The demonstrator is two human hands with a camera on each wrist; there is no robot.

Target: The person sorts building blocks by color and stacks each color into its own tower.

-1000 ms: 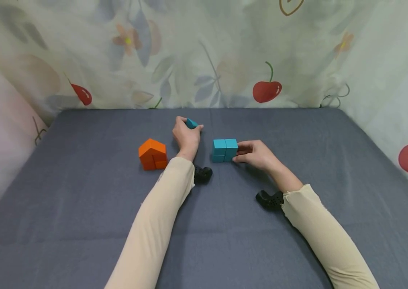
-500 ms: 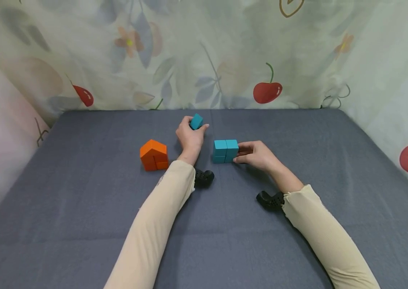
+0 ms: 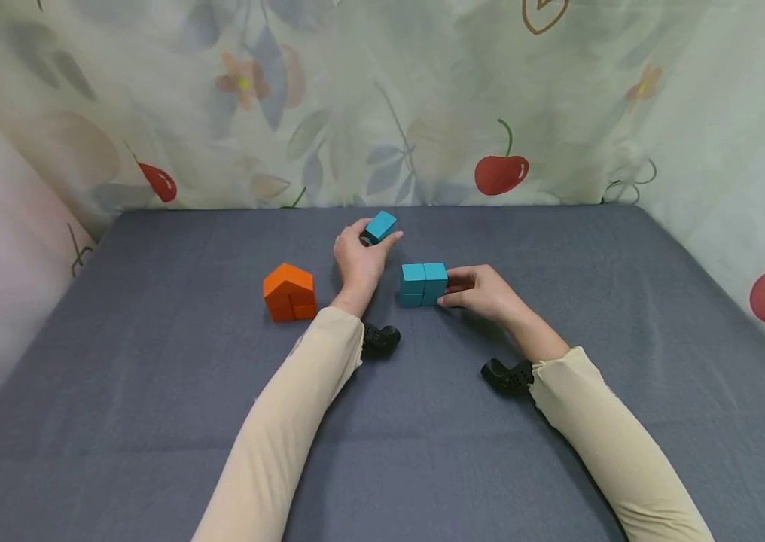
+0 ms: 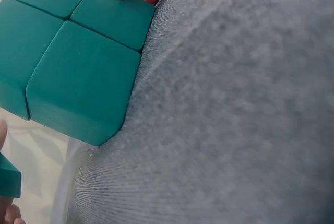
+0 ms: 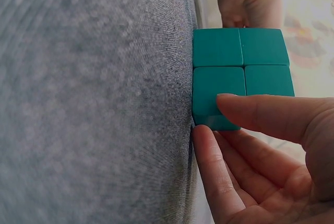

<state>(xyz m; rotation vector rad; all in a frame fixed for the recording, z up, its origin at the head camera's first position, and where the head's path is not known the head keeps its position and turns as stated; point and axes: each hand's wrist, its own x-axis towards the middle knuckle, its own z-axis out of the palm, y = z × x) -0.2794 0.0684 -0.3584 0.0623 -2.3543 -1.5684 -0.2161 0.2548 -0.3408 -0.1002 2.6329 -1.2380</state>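
Note:
In the head view, my left hand (image 3: 358,260) pinches a loose blue toy block (image 3: 381,224) between thumb and fingers, behind and left of a blue block stack (image 3: 423,284). A corner of that held block (image 4: 8,178) shows at the lower left of the left wrist view. The stack is two blocks wide and two high, with tight seams. At its right side my right hand (image 3: 480,290) holds it. Up close in the right wrist view, the thumb (image 5: 250,108) lies across the face of a lower block, and the fingers are curled by its side.
Left of the stack stands an orange house of blocks (image 3: 289,293) with a pitched roof. All rests on a grey cloth-covered table (image 3: 382,467). A patterned curtain (image 3: 382,113) hangs along the back and sides. Black wrist devices (image 3: 507,376) jut from both sleeves.
My left hand has moved slightly right, and the block in it has turned, its broad blue face now showing. The right hand, the blue stack and the orange house have stayed put.

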